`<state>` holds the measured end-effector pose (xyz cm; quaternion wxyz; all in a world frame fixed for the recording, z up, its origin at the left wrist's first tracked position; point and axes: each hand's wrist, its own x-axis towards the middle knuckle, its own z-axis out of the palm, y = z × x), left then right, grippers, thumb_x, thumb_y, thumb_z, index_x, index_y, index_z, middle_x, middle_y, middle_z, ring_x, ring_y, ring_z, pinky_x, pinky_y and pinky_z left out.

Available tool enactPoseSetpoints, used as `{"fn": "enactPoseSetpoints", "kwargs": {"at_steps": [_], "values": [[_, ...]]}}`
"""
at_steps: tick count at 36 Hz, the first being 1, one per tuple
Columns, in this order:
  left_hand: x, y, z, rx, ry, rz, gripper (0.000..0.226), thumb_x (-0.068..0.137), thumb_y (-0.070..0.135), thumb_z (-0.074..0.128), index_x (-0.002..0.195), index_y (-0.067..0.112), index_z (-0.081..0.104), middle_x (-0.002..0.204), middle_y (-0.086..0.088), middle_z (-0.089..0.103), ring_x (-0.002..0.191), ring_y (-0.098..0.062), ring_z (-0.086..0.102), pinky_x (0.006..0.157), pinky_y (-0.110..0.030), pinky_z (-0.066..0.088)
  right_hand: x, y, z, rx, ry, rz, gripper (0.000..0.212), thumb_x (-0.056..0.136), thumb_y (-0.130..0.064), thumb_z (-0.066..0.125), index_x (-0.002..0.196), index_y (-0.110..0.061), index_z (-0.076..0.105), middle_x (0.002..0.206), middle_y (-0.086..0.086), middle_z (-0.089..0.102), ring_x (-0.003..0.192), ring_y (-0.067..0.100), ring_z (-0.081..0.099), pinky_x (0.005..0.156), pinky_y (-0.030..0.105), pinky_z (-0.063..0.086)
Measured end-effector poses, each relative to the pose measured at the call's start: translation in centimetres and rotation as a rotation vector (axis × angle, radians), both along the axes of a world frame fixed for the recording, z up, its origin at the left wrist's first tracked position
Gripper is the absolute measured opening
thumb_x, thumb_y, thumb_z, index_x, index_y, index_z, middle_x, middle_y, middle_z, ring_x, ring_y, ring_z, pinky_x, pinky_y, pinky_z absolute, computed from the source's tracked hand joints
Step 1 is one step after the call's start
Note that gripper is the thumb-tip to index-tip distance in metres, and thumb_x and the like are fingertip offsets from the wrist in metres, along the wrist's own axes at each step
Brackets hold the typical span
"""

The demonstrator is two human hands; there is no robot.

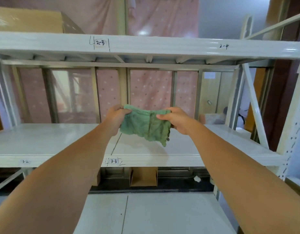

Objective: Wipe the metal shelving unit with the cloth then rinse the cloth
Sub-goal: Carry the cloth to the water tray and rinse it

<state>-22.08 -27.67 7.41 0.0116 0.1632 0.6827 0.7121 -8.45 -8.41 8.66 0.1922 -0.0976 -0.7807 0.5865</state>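
Green cloth (145, 126) held up in mid-air, stretched between both hands, above the middle shelf (44, 141) of the white metal rack (290, 132). Not touching the shelf; faint shadow on the surface beneath. Top edge roughly level, lower edge ragged, hanging lowest at the right corner.

Left hand (116, 115) gripping the cloth's upper left corner, thumb on the near face, fingers curled round behind. Right hand (175, 119) pinching the upper right edge, thumb laid across the near face, fingers folded behind. Both forearms bare, reaching in from the near side.

Middle shelf pale and glossy, with a seam running near to far just left of the cloth. Front beam hand-marked "3-3" near centre; a second mark further left, too blurred to read.

Upper shelf (145, 45) overhead, front beam marked "2-3" at left of centre and "2-4" toward the right. Brown box (27, 19) standing on it at far left.

Below the middle shelf: open carton (144, 176) near centre, white crumpled scrap (197, 179) to its right. Perforated upright and slanting brace (255, 108) at the right end. Pink dotted curtain (145, 88) behind the rack on the far side.
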Motion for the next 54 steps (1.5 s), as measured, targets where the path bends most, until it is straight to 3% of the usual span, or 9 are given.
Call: {"fn": "enactPoseSetpoints", "kwargs": {"at_steps": [10, 15, 20, 24, 33, 40, 44, 50, 54], "values": [[-1.1, -3.4, -0.4, 0.158, 0.005, -0.045, 0.014, 0.093, 0.016, 0.068, 0.102, 0.006, 0.066, 0.098, -0.014, 0.071, 0.088, -0.032, 0.07, 0.068, -0.04, 0.061, -1.5, -2.7, 0.4, 0.113, 0.069, -0.099, 0.019, 0.09, -0.019, 0.074, 0.101, -0.003, 0.073, 0.101, 0.012, 0.075, 0.089, 0.024, 0.072, 0.076, 0.034, 0.061], [-1.5, -3.7, 1.1, -0.153, 0.289, 0.018, 0.014, 0.084, 0.017, 0.079, 0.094, 0.013, 0.071, 0.08, -0.001, 0.066, 0.071, -0.014, 0.063, 0.053, -0.017, 0.048, -2.0, -2.4, -0.4, 0.424, -0.175, -0.079, 0.023, 0.087, -0.026, 0.078, 0.105, -0.012, 0.075, 0.107, 0.005, 0.073, 0.097, 0.019, 0.068, 0.085, 0.033, 0.054], [-0.6, -3.3, 3.5, -0.65, 0.714, -0.105, 0.017, 0.081, 0.019, 0.08, 0.098, 0.013, 0.077, 0.081, 0.006, 0.066, 0.071, -0.003, 0.057, 0.066, -0.01, 0.043, -3.4, -4.5, -0.6, 0.264, -0.029, 0.041, 0.055, 0.084, -0.034, 0.079, 0.134, -0.019, 0.06, 0.121, -0.005, 0.068, 0.117, 0.016, 0.061, 0.092, 0.028, 0.048], [-0.2, -3.6, 5.1, -0.749, 0.778, -0.204, 0.014, 0.08, 0.02, 0.08, 0.094, 0.018, 0.078, 0.079, 0.008, 0.068, 0.068, 0.001, 0.056, 0.061, -0.009, 0.041, -4.9, -6.4, -0.2, 0.163, 0.047, 0.151, 0.061, 0.084, -0.026, 0.081, 0.138, -0.019, 0.056, 0.123, -0.002, 0.069, 0.118, 0.016, 0.062, 0.102, 0.035, 0.05], [-1.8, -4.3, 6.0, -0.696, 0.63, -0.269, 0.012, 0.082, 0.016, 0.078, 0.093, 0.019, 0.075, 0.081, 0.006, 0.067, 0.077, -0.011, 0.059, 0.064, -0.016, 0.043, -6.9, -7.7, 1.4, 0.27, 0.103, 0.002, 0.023, 0.078, -0.029, 0.086, 0.095, -0.018, 0.076, 0.098, 0.006, 0.076, 0.09, 0.018, 0.069, 0.071, 0.033, 0.054], [-2.6, -5.6, 5.9, -0.632, 0.033, -0.687, 0.043, 0.084, -0.005, 0.072, 0.123, 0.009, 0.059, 0.12, -0.012, 0.067, 0.113, -0.026, 0.066, 0.095, -0.035, 0.054, -7.1, -6.6, 1.6, 0.235, 0.051, 0.001, 0.017, 0.081, -0.015, 0.083, 0.094, -0.006, 0.076, 0.087, 0.009, 0.076, 0.072, 0.015, 0.069, 0.07, 0.032, 0.061], [-3.7, -6.3, 4.9, -0.81, 0.131, -0.591, 0.031, 0.084, 0.001, 0.074, 0.114, 0.006, 0.07, 0.109, -0.009, 0.074, 0.09, -0.017, 0.065, 0.074, -0.027, 0.051, -6.7, -5.7, 1.4, 0.112, 0.044, 0.008, 0.016, 0.084, -0.011, 0.08, 0.098, -0.006, 0.075, 0.087, 0.007, 0.078, 0.07, 0.016, 0.072, 0.07, 0.033, 0.063], [-5.7, -5.1, 4.0, -0.692, 0.261, -0.319, 0.007, 0.082, 0.007, 0.079, 0.086, 0.005, 0.073, 0.075, -0.006, 0.069, 0.063, -0.014, 0.061, 0.056, -0.023, 0.05, -8.5, -4.1, 0.3, 0.272, 0.081, -0.161, 0.008, 0.079, -0.023, 0.084, 0.079, -0.02, 0.077, 0.082, 0.0, 0.077, 0.076, 0.016, 0.071, 0.08, 0.037, 0.061], [-6.6, -3.8, 2.7, -0.664, 0.34, -0.2, 0.02, 0.079, 0.008, 0.082, 0.079, 0.01, 0.062, 0.079, -0.008, 0.058, 0.059, -0.019, 0.057, 0.05, -0.022, 0.049, -9.3, -3.8, -0.8, 0.274, 0.107, -0.202, 0.011, 0.081, -0.017, 0.083, 0.076, -0.021, 0.074, 0.073, -0.003, 0.071, 0.068, 0.013, 0.068, 0.079, 0.033, 0.061]]}}
